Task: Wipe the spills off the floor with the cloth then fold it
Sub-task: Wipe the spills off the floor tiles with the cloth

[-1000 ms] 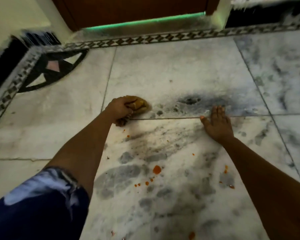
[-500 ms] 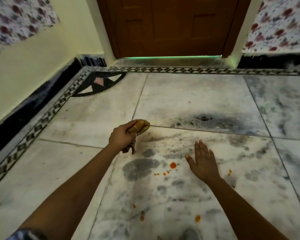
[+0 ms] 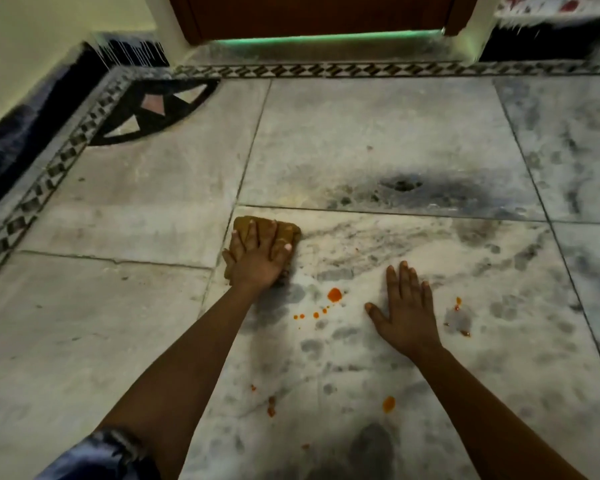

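A small yellow-brown cloth (image 3: pixel 288 231) lies flat on the marble floor (image 3: pixel 153 323). My left hand (image 3: pixel 258 256) presses down on it with straight, spread fingers. Orange-red spills dot the floor: a larger drop (image 3: pixel 334 294) just right of the cloth with small specks beside it, more drops (image 3: pixel 389 404) nearer to me, and some (image 3: pixel 458 303) to the right. My right hand (image 3: pixel 406 313) rests flat on the floor, fingers straight, between the spill patches and holding nothing.
A brown wooden door (image 3: pixel 319 13) with green light under it stands ahead. A patterned tile border (image 3: pixel 326 69) runs along the walls. The left wall (image 3: pixel 32 46) is close. A dark stain (image 3: pixel 400 184) marks the tile beyond the cloth.
My left hand held the cloth bunched up above the floor; now the cloth lies flat on the floor under my open palm. My right hand stays flat on the floor.
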Motion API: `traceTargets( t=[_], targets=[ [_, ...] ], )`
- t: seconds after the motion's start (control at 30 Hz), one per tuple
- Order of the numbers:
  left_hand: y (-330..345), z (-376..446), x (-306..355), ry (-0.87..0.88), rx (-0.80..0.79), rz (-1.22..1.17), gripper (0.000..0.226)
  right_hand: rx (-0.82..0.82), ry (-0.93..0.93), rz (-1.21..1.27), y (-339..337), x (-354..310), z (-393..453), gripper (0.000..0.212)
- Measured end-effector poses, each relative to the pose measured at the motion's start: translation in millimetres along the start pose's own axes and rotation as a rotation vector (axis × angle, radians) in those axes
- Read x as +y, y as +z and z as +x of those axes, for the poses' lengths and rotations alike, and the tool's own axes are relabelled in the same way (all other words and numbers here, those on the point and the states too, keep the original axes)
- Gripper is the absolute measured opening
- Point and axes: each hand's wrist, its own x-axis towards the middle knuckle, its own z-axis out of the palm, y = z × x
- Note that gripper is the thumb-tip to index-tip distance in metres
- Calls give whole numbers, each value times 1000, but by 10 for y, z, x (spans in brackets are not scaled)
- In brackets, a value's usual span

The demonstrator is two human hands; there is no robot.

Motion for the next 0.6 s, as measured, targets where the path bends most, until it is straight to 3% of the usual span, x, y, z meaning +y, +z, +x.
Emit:
traceTargets(
  t=[0.2,0.3,0.43,0.5,0.6],
  targets=[
    [-83,519,385,11,-50,64,63,63,11,-6,124,-10,-5,89],
    [102,343,507,187,-40,163,62,93,9,-5,133,-13,-3,85],
    [243,-122,-41,433,43,258,67,102,15,-5,128,-6,-2,84],
    [111,-49,-366,363,94,274,69,98,11,2,124,-4,3,84],
    [-120,374,-486,115,72,209,69,75,13,2,148,-10,-14,83]
  ],
)
